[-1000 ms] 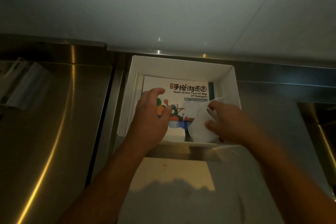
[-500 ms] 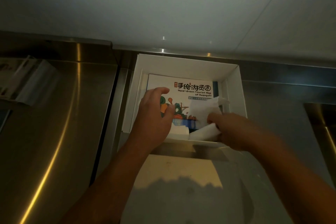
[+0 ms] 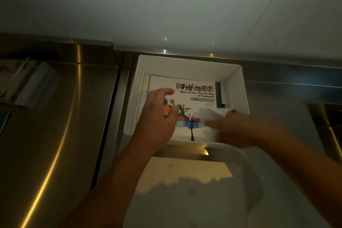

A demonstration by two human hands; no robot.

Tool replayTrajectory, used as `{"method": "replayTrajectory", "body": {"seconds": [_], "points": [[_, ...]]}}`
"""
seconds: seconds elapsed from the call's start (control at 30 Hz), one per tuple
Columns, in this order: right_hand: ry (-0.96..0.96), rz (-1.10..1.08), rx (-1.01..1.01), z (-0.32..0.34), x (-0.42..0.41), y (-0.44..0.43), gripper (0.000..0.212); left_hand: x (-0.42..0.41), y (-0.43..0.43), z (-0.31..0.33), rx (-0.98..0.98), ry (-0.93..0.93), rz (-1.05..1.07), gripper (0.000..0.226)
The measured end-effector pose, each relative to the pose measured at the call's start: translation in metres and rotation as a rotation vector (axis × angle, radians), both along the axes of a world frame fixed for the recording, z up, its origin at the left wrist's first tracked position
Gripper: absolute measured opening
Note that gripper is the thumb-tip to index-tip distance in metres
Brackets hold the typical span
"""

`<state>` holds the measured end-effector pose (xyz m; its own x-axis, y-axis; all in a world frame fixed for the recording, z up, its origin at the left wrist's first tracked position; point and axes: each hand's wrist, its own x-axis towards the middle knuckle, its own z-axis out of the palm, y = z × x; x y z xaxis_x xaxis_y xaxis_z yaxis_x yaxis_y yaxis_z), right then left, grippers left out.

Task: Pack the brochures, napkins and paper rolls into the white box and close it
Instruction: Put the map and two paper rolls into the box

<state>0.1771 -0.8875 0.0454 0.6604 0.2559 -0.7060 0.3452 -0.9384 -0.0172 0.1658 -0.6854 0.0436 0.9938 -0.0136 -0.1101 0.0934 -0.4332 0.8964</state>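
Inside the open white box (image 3: 188,65) on the steel worktop (image 3: 55,135) lies a tourist-map brochure (image 3: 196,92); the left hand (image 3: 159,118), fingers spread, rests at its 8 o'clock, while the blurred right hand (image 3: 238,129) pinches a white napkin (image 3: 212,114) at 4 o'clock.

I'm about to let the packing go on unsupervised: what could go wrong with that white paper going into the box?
1. The right hand is blurred with motion while pressing the white napkin onto the brochure; it could crumple or bunch up.
2. The left hand rests on the brochure, so the napkin may catch against it.
3. The napkin sits near the white box front edge and could slip out.
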Motion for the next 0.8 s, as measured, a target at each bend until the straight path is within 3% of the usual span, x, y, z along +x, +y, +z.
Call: {"method": "replayTrajectory", "body": {"seconds": [0.1, 0.27, 0.37, 0.47, 0.6, 0.8], "points": [[-0.166, 0.058, 0.008, -0.005, 0.009, 0.002, 0.048, 0.0, -0.002, 0.0, 0.007, 0.008, -0.007, 0.034], [-0.2, -0.001, 0.011, -0.029, 0.012, 0.004, 0.084, 0.002, -0.003, 0.004, 0.044, 0.025, 0.001, 0.036], [-0.193, -0.089, 0.058, -0.036, 0.016, 0.006, 0.065, 0.003, -0.003, 0.004, 0.044, 0.036, -0.003, 0.036], [-0.173, -0.019, -0.044, -0.037, 0.016, 0.011, 0.047, 0.002, -0.004, 0.002, 0.047, 0.052, -0.005, 0.037], [-0.182, 0.071, -0.155, -0.037, 0.013, 0.022, 0.046, 0.001, -0.006, -0.005, 0.094, 0.072, -0.025, 0.036], [-0.248, -0.129, 0.051, -0.012, 0.015, 0.008, 0.071, -0.003, 0.003, -0.005, 0.222, 0.059, -0.116, 0.037]]}}
